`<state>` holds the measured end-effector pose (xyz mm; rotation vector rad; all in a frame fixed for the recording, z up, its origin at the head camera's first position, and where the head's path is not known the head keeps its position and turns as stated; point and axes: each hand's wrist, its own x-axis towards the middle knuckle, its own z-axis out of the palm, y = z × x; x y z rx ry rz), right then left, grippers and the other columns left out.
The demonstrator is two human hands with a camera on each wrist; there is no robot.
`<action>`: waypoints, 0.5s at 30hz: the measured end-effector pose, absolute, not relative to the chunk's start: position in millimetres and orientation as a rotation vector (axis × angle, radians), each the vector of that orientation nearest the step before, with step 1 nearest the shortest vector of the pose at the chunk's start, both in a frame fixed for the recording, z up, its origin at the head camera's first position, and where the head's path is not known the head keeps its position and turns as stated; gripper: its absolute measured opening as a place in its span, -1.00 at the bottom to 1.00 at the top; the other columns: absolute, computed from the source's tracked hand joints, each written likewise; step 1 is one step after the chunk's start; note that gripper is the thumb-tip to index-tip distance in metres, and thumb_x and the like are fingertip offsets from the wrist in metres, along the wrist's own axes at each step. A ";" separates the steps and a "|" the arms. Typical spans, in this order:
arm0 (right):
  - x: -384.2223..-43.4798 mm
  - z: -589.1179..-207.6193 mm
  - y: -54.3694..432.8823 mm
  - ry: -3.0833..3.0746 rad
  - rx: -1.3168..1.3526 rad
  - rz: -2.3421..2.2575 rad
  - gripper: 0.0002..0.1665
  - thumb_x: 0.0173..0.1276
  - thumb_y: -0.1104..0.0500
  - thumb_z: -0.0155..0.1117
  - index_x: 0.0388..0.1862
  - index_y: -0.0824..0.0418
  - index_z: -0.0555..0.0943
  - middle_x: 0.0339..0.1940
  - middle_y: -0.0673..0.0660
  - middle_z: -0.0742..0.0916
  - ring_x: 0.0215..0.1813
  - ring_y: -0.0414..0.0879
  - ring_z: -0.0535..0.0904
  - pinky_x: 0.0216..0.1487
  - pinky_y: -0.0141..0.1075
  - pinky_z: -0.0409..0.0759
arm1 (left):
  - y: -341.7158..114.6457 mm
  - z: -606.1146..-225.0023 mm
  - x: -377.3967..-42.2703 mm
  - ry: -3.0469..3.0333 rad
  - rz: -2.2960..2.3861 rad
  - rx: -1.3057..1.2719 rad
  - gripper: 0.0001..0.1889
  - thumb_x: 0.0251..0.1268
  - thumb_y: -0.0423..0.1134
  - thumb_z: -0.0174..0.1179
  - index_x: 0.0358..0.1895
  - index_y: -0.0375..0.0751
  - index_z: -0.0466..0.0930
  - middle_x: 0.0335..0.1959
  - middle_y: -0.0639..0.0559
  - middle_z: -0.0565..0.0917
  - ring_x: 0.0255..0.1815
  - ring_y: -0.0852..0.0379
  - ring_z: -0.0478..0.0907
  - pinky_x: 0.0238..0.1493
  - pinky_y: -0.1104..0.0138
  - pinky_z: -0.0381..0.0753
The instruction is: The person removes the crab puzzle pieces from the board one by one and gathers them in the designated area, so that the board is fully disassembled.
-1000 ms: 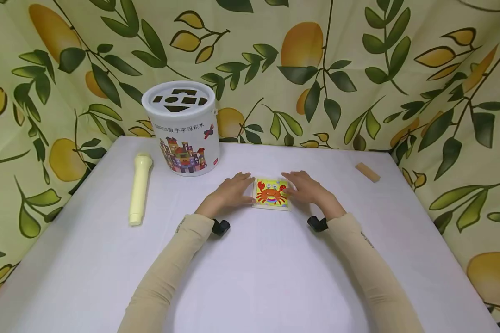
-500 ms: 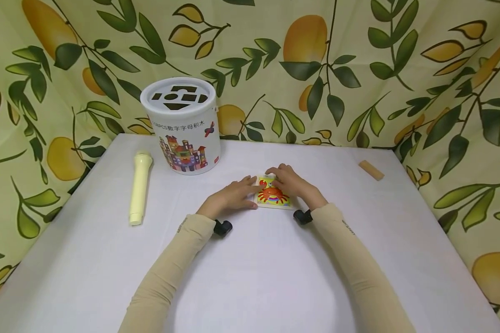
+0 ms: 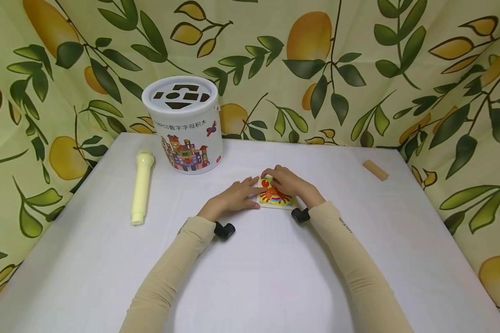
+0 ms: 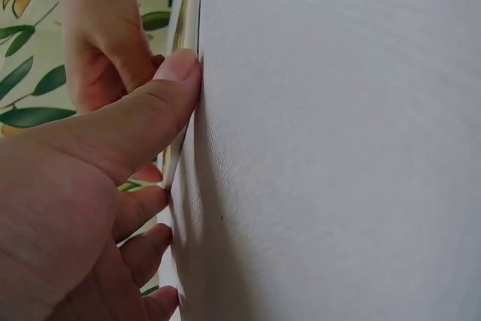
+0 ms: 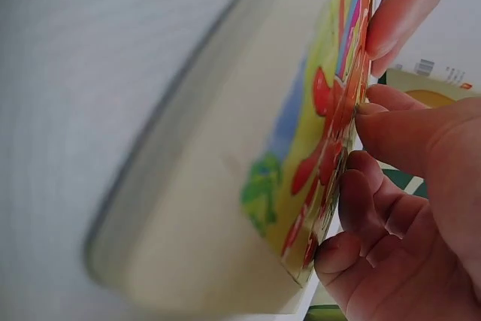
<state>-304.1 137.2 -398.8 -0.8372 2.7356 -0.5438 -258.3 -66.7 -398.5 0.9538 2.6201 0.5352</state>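
A small square puzzle board (image 3: pixel 280 202) with a red and orange crab picture lies on the white table, its near edge bare in the head view. My left hand (image 3: pixel 234 196) is at its left side, thumb at the near left corner and forefinger stretched over the crab. The other left fingertips (image 4: pixel 161 240) rest low beside the board. My right hand (image 3: pixel 290 181) reaches over the far right part with bent fingers. In the right wrist view its thumb and fingertips (image 5: pixel 338 253) meet the crab's surface; I cannot tell if they pinch a piece.
A white block bucket (image 3: pixel 187 134) with shape holes in its lid stands at the back left. Beside it lies a pale yellow stick (image 3: pixel 142 187) shaped like a microphone. A small wooden block (image 3: pixel 375 170) lies at the back right, before a fruit-patterned cloth (image 3: pixel 241 69).
My right hand has moved left from the board's right side to over the crab, its fingers bending more. My left forefinger has come over the board's left part.
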 end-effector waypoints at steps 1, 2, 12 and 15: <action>-303.7 -398.2 137.0 2.738 -0.844 -0.531 -0.61 0.36 0.28 0.01 0.14 0.02 0.43 -0.21 0.17 0.51 -0.19 -0.01 0.38 -0.10 -0.22 0.42 | -66.7 -398.8 -258.5 2.619 0.545 0.954 -0.38 0.22 0.05 0.13 0.36 0.09 0.23 0.48 -0.11 -0.01 0.50 -0.12 -0.12 0.39 -0.11 -0.07; -303.0 -397.2 136.8 2.740 -0.849 -0.523 -0.60 0.36 0.29 0.01 0.14 0.02 0.43 -0.21 0.18 0.51 -0.19 -0.01 0.38 -0.10 -0.22 0.42 | -66.7 -399.0 -258.8 2.620 0.551 0.955 -0.38 0.22 0.04 0.14 0.36 0.08 0.24 0.48 -0.11 -0.01 0.50 -0.12 -0.12 0.39 -0.12 -0.07; -301.2 -394.8 133.0 2.734 -0.810 -0.469 -0.52 0.30 0.38 -0.03 0.14 -0.03 0.37 -0.20 0.18 0.44 -0.19 0.02 0.39 -0.06 -0.15 0.46 | -65.9 -399.2 -259.3 2.626 0.526 0.974 -0.38 0.22 0.04 0.12 0.36 0.07 0.23 0.48 -0.13 -0.03 0.49 -0.14 -0.12 0.37 -0.14 -0.05; -301.8 -395.9 132.4 2.732 -0.803 -0.462 -0.51 0.29 0.39 -0.03 0.13 -0.03 0.36 -0.21 0.18 0.44 -0.19 0.01 0.39 -0.07 -0.16 0.46 | -65.5 -399.7 -258.9 2.629 0.524 0.971 -0.39 0.23 0.04 0.12 0.35 0.08 0.24 0.48 -0.13 -0.03 0.49 -0.13 -0.11 0.37 -0.15 -0.04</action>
